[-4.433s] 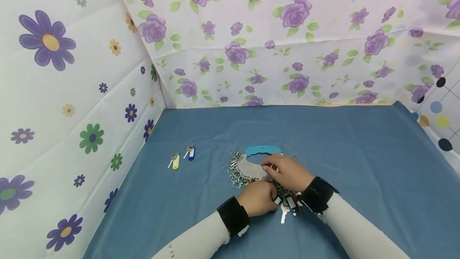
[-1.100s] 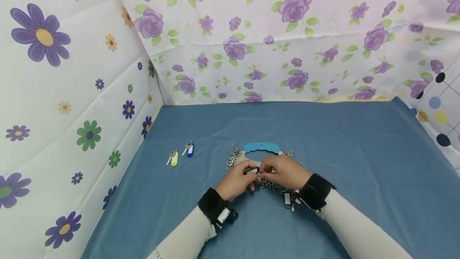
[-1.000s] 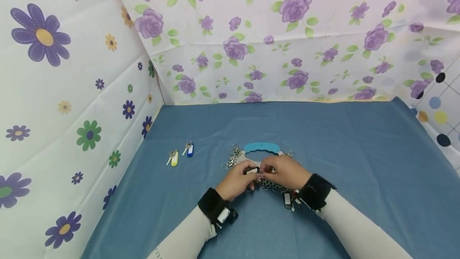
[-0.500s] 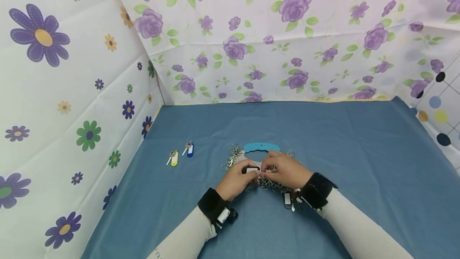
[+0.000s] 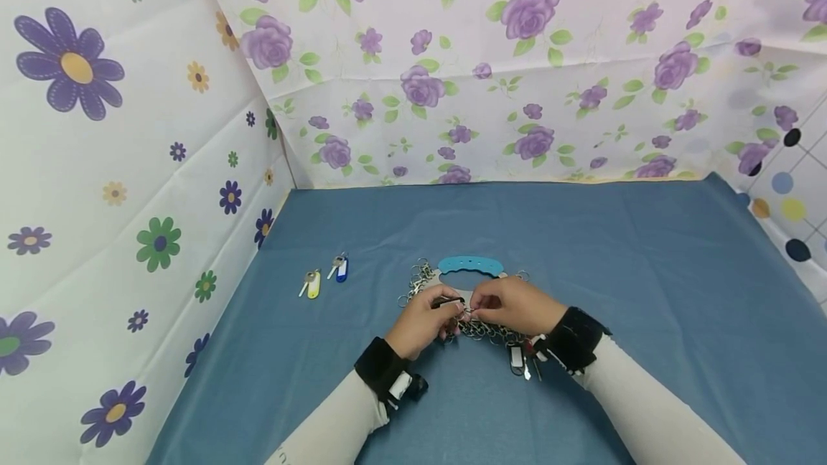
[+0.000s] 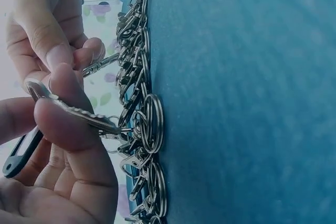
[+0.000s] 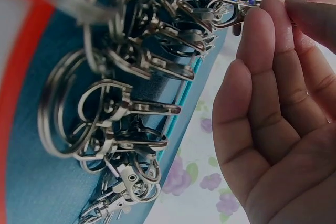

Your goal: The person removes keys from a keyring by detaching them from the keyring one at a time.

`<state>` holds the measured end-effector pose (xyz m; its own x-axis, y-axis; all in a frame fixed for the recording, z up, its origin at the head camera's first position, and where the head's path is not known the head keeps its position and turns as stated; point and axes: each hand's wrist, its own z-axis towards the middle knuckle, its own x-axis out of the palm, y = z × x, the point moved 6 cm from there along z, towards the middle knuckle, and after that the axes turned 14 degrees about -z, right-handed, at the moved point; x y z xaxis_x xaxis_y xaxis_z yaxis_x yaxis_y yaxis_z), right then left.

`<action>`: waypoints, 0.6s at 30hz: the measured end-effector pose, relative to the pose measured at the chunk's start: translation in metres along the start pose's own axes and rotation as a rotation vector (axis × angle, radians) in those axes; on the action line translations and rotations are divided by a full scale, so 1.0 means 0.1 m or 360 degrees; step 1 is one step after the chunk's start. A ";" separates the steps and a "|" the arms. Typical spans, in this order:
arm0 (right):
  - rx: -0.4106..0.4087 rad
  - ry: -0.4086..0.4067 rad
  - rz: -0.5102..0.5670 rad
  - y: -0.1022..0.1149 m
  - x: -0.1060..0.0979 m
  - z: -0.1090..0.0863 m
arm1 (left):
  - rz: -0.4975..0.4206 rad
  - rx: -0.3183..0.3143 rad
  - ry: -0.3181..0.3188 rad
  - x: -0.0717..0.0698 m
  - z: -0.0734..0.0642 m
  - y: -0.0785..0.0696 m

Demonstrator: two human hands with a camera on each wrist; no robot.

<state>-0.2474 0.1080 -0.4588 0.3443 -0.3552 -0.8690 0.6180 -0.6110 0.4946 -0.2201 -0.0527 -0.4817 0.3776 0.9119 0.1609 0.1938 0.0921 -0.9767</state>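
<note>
A grey metal key holder with a teal handle lies on the blue cloth. Snap hooks with split rings hang along its edge. My left hand pinches a silver key between thumb and finger; the key's black tag sticks out between its fingers. Right beside it, my right hand pinches a snap hook at the holder's front edge, its far end hidden by the fingertips. Another black-tagged key set lies below the right wrist.
Two key sets, one with a yellow tag and one with a blue tag, lie to the left on the blue cloth. Flowered sheets wall in the back and left side.
From the front of the holder, my left hand has moved up and left with a black-tagged key. In the last half second the tag has turned edge-on; the right hand has barely shifted.
</note>
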 end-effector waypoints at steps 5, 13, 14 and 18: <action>-0.0012 -0.0004 0.0018 -0.01 -0.01 -0.01 | -0.0016 0.0020 0.0018 -0.01 0.01 0.00; -0.0052 0.0003 -0.0004 0.01 -0.03 -0.01 | -0.0006 0.0017 0.0030 -0.01 0.01 -0.02; -0.0055 0.0006 -0.0004 0.01 -0.03 -0.01 | -0.0006 0.0013 0.0024 -0.01 0.01 -0.02; -0.0045 0.0012 -0.0008 0.01 -0.04 -0.01 | -0.0017 0.0004 0.0003 -0.01 0.01 -0.01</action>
<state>-0.2475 0.1089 -0.4550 0.3463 -0.3470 -0.8716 0.6393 -0.5927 0.4899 -0.2220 -0.0535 -0.4815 0.3770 0.9101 0.1719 0.1956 0.1032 -0.9752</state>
